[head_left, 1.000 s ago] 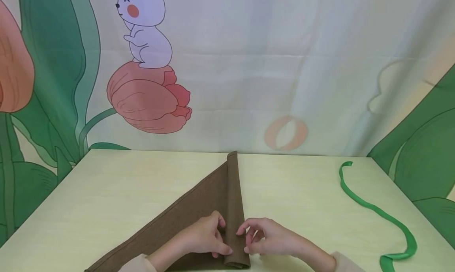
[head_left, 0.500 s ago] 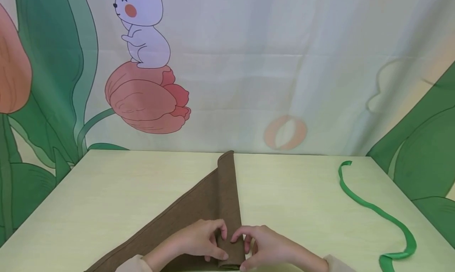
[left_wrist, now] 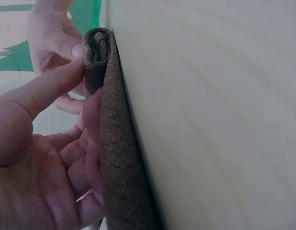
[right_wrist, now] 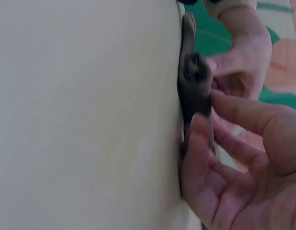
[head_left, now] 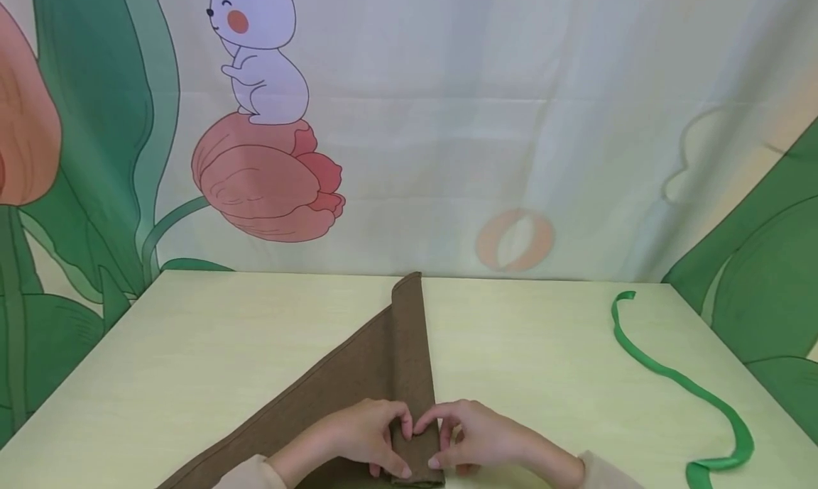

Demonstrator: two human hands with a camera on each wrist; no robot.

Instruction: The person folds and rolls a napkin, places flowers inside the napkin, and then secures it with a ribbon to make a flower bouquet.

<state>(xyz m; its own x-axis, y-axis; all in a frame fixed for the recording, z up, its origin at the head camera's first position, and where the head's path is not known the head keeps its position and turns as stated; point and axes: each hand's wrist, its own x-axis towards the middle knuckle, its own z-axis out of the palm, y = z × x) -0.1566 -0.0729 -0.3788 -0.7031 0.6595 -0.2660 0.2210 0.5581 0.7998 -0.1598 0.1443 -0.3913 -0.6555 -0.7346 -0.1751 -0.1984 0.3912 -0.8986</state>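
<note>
A brown cloth (head_left: 348, 375) lies on the table in a triangle, its right side rolled into a flattened roll (head_left: 409, 347) that runs from the back edge to the front. My left hand (head_left: 367, 432) pinches the near end of this roll from the left, thumb low on its top and fingers curled. From the other side my right hand (head_left: 482, 436) grips the same end, its forefinger nearly meeting the left one over the roll. Coiled layers show at the roll's end (left_wrist: 96, 48) in the left wrist view. In the right wrist view my thumb and fingers bracket the dark roll (right_wrist: 196, 79).
A green ribbon (head_left: 680, 381) snakes along the right side of the pale table (head_left: 524, 347). Behind the table hangs a curtain (head_left: 422, 141) printed with a rabbit, tulips and leaves.
The roll has turned over leftward and looks wider and flatter. Both hands have shifted slightly left with it, and their forefingers have come close together on top. The ribbon stays put.
</note>
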